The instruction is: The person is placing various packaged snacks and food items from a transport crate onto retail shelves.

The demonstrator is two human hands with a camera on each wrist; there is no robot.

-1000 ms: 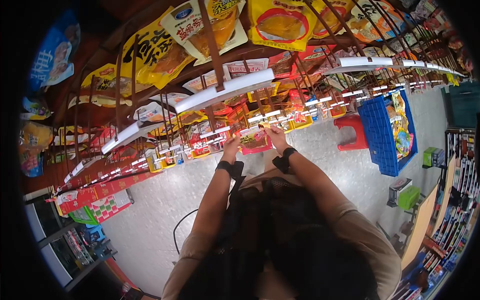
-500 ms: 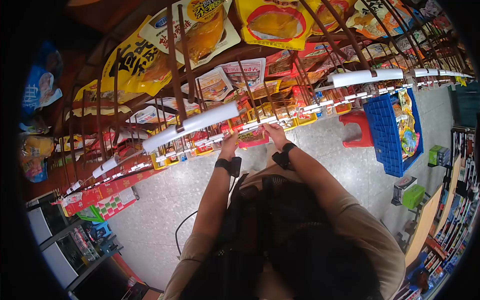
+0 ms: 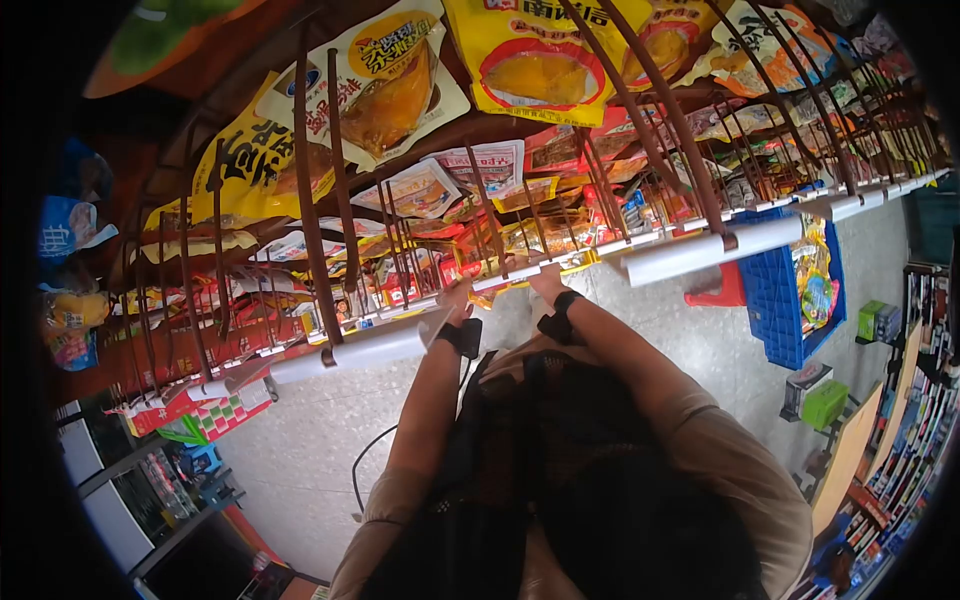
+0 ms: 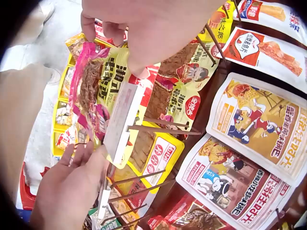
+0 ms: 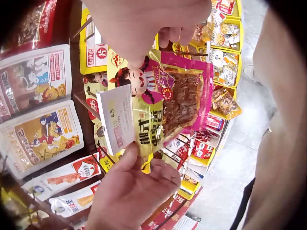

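A flat snack packet (image 5: 184,98), pink-edged and yellow with brown pieces showing through, is held between both hands at the front of the hanging rack. My left hand (image 4: 153,28) pinches one end, its thumb on the packet's face. At the other end my right hand (image 5: 148,24) grips with the thumb over the printed cartoon girl. A white price tag (image 5: 116,117) on a hook's end overlaps part of the packet. Behind it hang similar yellow packets (image 4: 180,103). In the head view, the rack's label strip partly hides the packet and fingers.
Metal hooks (image 3: 315,215) jut toward me above the hands, with large yellow bags (image 3: 540,75) hung higher. White pouches (image 4: 259,122) hang beside the packet. Yellow bins (image 5: 228,62) sit lower. A blue crate (image 3: 785,300) and a red stool (image 3: 718,288) stand right.
Both hands have carried the packet forward to the rack, from in front of it to behind the price tags in the head view. The head view has also shifted a little.
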